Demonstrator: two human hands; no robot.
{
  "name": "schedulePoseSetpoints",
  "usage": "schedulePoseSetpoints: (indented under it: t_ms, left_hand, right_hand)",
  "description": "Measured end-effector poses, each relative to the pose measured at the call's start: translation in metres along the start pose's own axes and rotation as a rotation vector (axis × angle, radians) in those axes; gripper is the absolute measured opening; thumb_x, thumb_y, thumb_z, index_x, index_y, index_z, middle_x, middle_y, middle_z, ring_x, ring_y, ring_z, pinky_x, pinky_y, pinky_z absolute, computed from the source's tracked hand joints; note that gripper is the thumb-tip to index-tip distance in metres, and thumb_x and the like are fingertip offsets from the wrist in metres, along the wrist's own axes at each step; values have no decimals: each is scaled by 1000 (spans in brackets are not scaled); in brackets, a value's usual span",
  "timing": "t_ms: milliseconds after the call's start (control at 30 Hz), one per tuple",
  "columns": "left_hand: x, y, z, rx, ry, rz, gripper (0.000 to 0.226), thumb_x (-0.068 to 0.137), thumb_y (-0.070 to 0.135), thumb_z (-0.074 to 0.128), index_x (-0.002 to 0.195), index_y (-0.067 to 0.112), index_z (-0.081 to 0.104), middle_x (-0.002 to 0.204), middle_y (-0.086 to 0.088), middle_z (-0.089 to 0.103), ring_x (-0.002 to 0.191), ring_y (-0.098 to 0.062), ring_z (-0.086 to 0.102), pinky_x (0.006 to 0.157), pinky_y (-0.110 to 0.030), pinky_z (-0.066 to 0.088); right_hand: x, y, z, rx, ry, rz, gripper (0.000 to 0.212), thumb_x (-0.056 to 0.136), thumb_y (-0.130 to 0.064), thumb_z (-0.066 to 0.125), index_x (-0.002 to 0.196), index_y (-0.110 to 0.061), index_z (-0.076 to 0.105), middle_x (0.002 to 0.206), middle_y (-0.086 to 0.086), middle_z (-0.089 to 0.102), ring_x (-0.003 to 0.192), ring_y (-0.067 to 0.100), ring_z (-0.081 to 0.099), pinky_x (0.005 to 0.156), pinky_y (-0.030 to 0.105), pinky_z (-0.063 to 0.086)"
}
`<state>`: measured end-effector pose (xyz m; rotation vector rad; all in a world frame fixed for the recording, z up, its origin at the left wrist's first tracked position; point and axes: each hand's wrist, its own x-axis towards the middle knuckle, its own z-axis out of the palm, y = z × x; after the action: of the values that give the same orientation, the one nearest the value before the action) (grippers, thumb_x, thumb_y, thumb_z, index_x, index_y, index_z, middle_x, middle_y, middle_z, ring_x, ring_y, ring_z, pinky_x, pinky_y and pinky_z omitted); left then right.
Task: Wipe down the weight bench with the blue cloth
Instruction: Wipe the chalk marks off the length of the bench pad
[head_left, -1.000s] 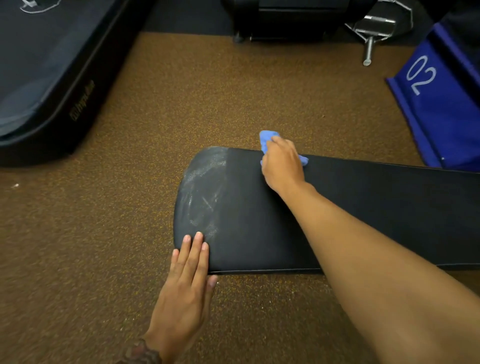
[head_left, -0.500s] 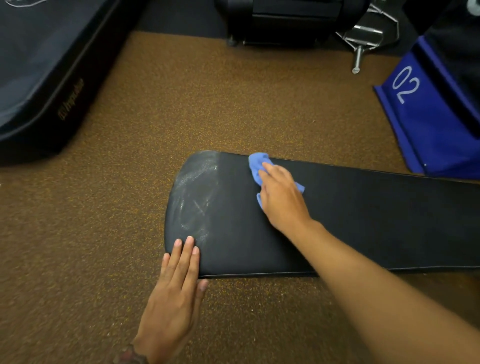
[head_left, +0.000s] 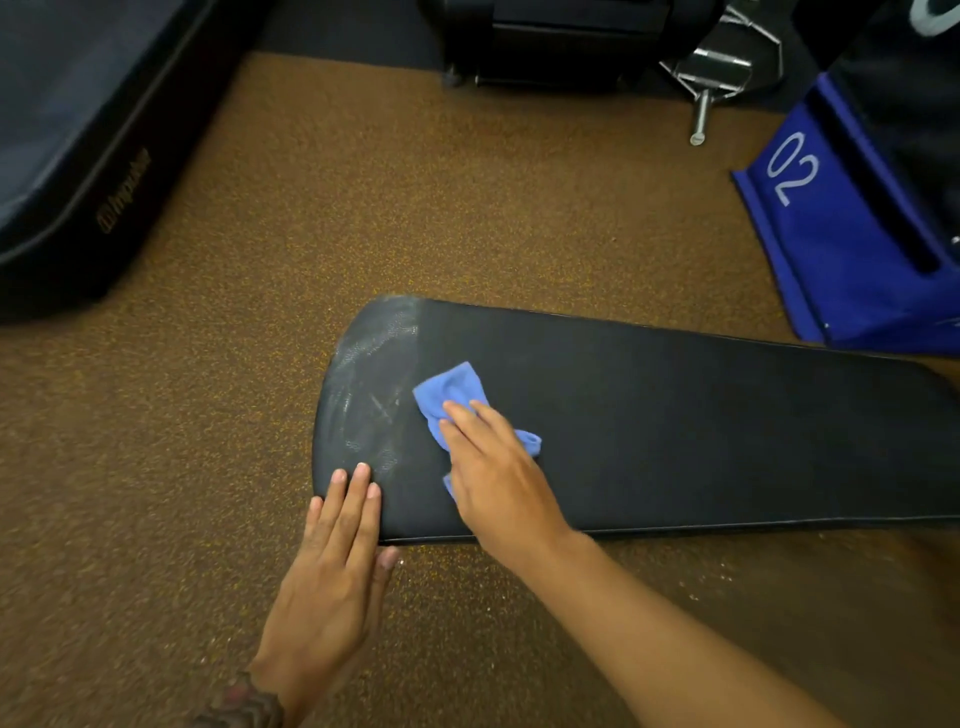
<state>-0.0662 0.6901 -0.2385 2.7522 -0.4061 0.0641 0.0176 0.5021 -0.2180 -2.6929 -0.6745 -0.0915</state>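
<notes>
the black worktop (head_left: 675, 431) lies long axis left to right, its rounded, smeared end pointing left. the blue cloth (head_left: 452, 387) sits near that end, pressed under the right grip's (head_left: 498, 478) flat, unclenched fingers. the left grip (head_left: 337, 561) rests released on the near corner. a blue 02 panel (head_left: 831, 249) stands beyond, right.

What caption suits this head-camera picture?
Right hand presses the blue cloth on the bench; left hand rests flat at its smudged end.

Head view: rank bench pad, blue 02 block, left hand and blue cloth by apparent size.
1. bench pad
2. blue 02 block, cropped
3. left hand, nearer the camera
4. blue cloth, partly under right hand
</notes>
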Motion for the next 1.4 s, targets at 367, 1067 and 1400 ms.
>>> schedulePoseSetpoints:
  t_ms: [367,1067,1400]
  left_hand:
    - [-1,1,0,-2,37,-7,57,101,35,27,146,0,26,156,-14,20,146,-29,10,118,-42,7]
    - [-2,-1,-1,46,-13,-1,58,101,35,26,147,0,22,157,-15,16,147,-29,6,117,-45,10]
    - [-3,-1,-3,32,-8,11,58,102,37,22,147,0,23,157,-16,17,147,-29,8,117,-43,9]
  right_hand:
    - [93,23,-1,-34,162,256,31,81,0,64,112,4,61,128,18,57,119,37,50,103,43,38]
    - [61,-31,11,-8,102,169,39,81,-7,66,117,2,57,132,16,54,121,35,46,104,40,35]
    - [-39,-21,-6,-29,-22,12,54,78,-7,70,129,-1,54,138,10,52,130,30,43,111,37,31]
